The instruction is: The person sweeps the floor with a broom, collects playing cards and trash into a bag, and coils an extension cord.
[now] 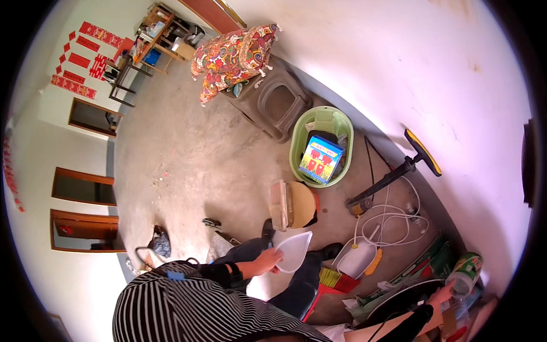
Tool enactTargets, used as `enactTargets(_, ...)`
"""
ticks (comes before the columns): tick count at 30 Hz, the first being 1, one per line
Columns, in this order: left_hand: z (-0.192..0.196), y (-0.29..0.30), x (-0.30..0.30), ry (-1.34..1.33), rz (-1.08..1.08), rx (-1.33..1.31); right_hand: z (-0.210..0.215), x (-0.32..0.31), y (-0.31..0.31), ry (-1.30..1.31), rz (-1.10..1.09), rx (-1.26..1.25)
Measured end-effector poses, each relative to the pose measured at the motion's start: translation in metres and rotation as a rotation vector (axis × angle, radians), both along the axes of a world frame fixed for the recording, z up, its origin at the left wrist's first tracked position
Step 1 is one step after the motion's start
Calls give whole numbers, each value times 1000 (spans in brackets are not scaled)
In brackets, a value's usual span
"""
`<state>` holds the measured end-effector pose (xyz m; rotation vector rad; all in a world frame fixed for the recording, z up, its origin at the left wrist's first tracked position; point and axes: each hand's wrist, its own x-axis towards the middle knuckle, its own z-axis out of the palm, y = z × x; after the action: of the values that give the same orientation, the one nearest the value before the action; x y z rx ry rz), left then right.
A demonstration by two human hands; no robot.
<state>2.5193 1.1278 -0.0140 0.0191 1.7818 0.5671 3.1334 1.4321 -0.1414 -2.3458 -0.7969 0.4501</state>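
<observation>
My left hand (268, 261) is closed on the edge of a white plastic piece (293, 251), shallow and roughly triangular with a rounded end, held above my knees. Far to the right my right arm is stretched out. My right hand (441, 294) has its fingers at the rim of a clear plastic jar (467, 272) with a green label, and seems to grip it; the fingertips are partly hidden. Just below that hand is a clear plastic bottle (460, 312). A round black pan-like thing (393, 305) lies beside my right forearm.
A white dustpan (356, 261) and a red-and-yellow broom (339, 280) lie by my shoe. Beyond are a hand pump (387, 182), a coiled white hose (393, 225), a green tub (295, 162) holding a blue box (322, 161), a small stool (302, 204) and a brown plastic stool (273, 102).
</observation>
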Motion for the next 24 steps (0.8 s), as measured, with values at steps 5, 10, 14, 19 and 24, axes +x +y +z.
enactTargets(5,3,-28,-34,-9,27,-74,-4,-8,-3,391,80,-42)
enactTargets(10,-18,-42,-39,-48,48,-25,53,52,-21,-349,752,-43)
enactTargets(14,7,-39,-41,-24,71,-114,41,-12,40,-293,515,-78)
enactTargets(19,-9,-45,-27,-109,-13,-113,43,-11,75,714,-510,303)
enactTargets(24,-8,-19,-11,-116,-78,-110,51,-1,64,713,-530,273)
